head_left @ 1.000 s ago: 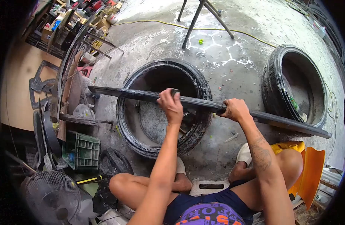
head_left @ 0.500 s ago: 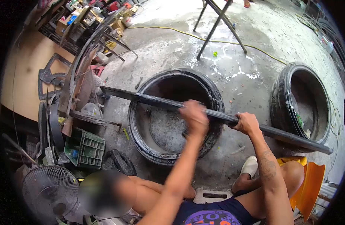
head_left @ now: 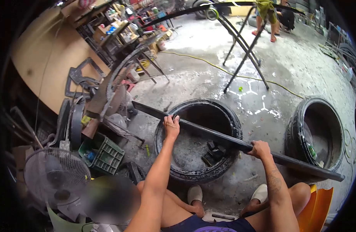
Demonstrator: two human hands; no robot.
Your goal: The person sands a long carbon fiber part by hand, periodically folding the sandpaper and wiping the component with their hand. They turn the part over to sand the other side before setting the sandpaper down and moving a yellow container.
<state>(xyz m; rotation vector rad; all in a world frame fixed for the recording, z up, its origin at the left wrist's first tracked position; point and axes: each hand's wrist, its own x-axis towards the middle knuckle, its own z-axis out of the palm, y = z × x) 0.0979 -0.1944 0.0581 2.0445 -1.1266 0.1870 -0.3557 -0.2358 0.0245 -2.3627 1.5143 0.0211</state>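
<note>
A long dark bar (head_left: 212, 134) lies slantwise across a round black tub (head_left: 197, 176), from upper left to lower right. My left hand (head_left: 172, 127) is closed on the bar near the tub's left rim. Just past the right rim, my right hand (head_left: 260, 149) grips the same bar, with the fingers wrapped over it. Several black pieces (head_left: 213, 154) sit inside the tub, below the bar. The bar's right end passes in front of a second round tub (head_left: 289, 143).
A green crate (head_left: 107, 156) and a fan (head_left: 56, 176) stand at left. A dark stand (head_left: 243, 58) and a yellow cable (head_left: 209, 65) are ahead. Orange sheeting (head_left: 315, 210) is at lower right. Another person (head_left: 266, 15) stands far back.
My left hand has slid left along the bar, and its fingers now close on it. My right hand keeps its hold. The view has tilted up, showing more of the background and the black pieces.
</note>
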